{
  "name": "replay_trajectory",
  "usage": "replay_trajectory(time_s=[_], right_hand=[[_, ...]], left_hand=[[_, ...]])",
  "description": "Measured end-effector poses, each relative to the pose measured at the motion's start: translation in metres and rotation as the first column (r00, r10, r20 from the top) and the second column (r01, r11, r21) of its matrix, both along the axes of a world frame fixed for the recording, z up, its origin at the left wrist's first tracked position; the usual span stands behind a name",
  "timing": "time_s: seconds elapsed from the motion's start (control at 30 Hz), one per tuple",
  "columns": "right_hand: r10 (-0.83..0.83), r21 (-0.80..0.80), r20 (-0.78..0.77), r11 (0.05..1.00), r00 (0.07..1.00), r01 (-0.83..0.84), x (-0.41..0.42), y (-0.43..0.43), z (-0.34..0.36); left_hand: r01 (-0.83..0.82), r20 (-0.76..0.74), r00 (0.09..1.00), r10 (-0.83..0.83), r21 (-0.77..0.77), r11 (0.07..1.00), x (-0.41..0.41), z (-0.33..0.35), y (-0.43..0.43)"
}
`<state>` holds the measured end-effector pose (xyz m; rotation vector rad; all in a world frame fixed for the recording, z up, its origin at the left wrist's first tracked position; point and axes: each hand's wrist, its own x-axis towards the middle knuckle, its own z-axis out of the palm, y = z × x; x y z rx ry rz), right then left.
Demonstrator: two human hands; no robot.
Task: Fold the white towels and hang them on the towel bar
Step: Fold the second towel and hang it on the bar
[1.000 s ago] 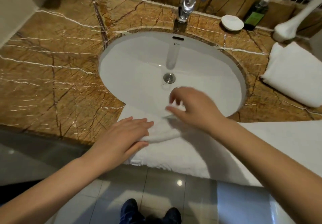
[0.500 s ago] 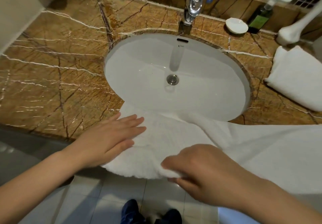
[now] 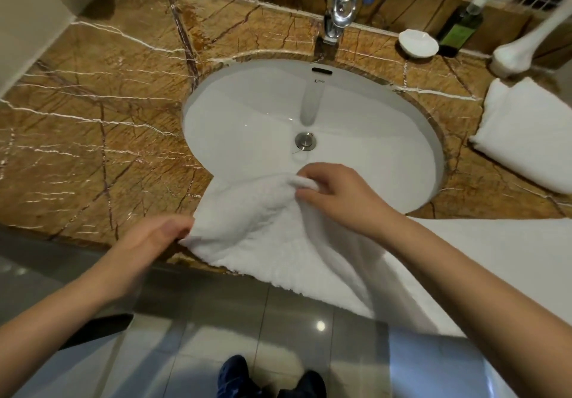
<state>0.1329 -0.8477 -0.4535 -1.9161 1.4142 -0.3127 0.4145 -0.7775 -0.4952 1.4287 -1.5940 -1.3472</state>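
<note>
A white towel (image 3: 278, 243) lies over the front edge of the marble counter and stretches off to the right, with its near edge hanging past the counter. My right hand (image 3: 334, 193) pinches a bunched corner of it over the front rim of the sink. At the towel's left edge, my left hand (image 3: 154, 236) grips the cloth near the counter's front. A second white towel (image 3: 526, 137) lies folded on the counter at the right. No towel bar is in view.
The oval white sink (image 3: 263, 103) is set in the brown marble counter (image 3: 93, 119), with a chrome tap (image 3: 339, 11) behind it. A white soap dish (image 3: 418, 43), a dark green bottle (image 3: 461, 29) and a white stand (image 3: 513, 54) sit at the back right. Grey floor tiles lie below.
My right hand carried the towel's near corner up from the counter's front edge to the sink rim. My left hand went from pressing flat on the towel to gripping its left edge.
</note>
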Motion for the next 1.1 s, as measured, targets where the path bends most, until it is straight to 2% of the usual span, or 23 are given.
replay_trajectory(time_s=[0.07, 0.1, 0.17, 0.23, 0.33, 0.4, 0.5, 0.57, 0.63, 0.7, 0.83, 0.93, 1.0, 1.1], right_hand=[[0.003, 0.161, -0.132, 0.987, 0.991, 0.019, 0.006, -0.017, -0.02], [-0.004, 0.229, -0.138, 0.973, 0.99, 0.035, 0.01, -0.021, -0.025], [-0.132, 0.361, -0.008, 0.924, 0.991, 0.126, 0.02, -0.024, -0.024], [-0.333, 0.49, 0.129, 0.84, 0.934, 0.232, 0.03, -0.027, -0.02], [-0.433, 0.672, 0.292, 0.728, 0.853, 0.14, 0.042, -0.032, -0.011], [-0.369, 0.627, 0.358, 0.775, 0.858, 0.072, 0.047, -0.038, -0.013], [-0.294, 0.355, 0.471, 0.926, 0.831, 0.126, 0.051, -0.041, -0.023], [-0.261, 0.265, 0.415, 0.951, 0.872, 0.158, 0.053, -0.04, -0.038], [-0.172, 0.306, 0.238, 0.948, 0.956, 0.094, 0.057, -0.038, -0.053], [-0.13, 0.377, 0.163, 0.924, 0.978, 0.06, 0.063, -0.039, -0.058], [-0.228, 0.474, 0.228, 0.875, 0.947, 0.097, 0.078, -0.05, -0.056], [-0.226, 0.505, 0.219, 0.859, 0.949, 0.088, 0.088, -0.057, -0.061], [-0.239, 0.489, 0.231, 0.866, 0.943, 0.1, 0.089, -0.059, -0.063], [-0.298, 0.418, 0.366, 0.899, 0.882, 0.13, 0.087, -0.059, -0.058]], left_hand=[[0.015, 0.078, 0.997, -0.017, 0.027, 1.0, 0.005, 0.0, 0.001], [0.037, 0.125, 0.991, -0.039, 0.023, 0.999, 0.004, 0.002, 0.002], [0.049, 0.156, 0.986, -0.05, 0.006, 0.999, -0.001, 0.003, 0.001], [0.014, 0.123, 0.992, -0.012, -0.012, 1.0, -0.005, 0.009, 0.0], [0.044, 0.185, 0.982, -0.032, -0.061, 0.997, -0.003, 0.006, -0.002], [0.062, 0.222, 0.974, -0.047, -0.062, 0.996, 0.001, 0.002, -0.001], [-0.023, 0.191, 0.981, 0.036, -0.066, 0.998, 0.0, 0.003, 0.003], [-0.135, 0.102, 0.986, 0.133, 0.008, 0.991, -0.001, 0.003, 0.008], [-0.198, 0.077, 0.978, 0.193, 0.07, 0.978, -0.001, 0.0, 0.012], [-0.226, 0.084, 0.972, 0.218, 0.103, 0.969, 0.0, -0.004, 0.014], [-0.272, 0.075, 0.962, 0.263, 0.169, 0.947, -0.002, -0.009, 0.015], [-0.323, 0.069, 0.946, 0.316, 0.208, 0.923, -0.002, -0.011, 0.016], [-0.336, 0.07, 0.942, 0.329, 0.218, 0.916, -0.001, -0.01, 0.017], [-0.341, 0.075, 0.94, 0.332, 0.234, 0.911, 0.0, -0.01, 0.017]])
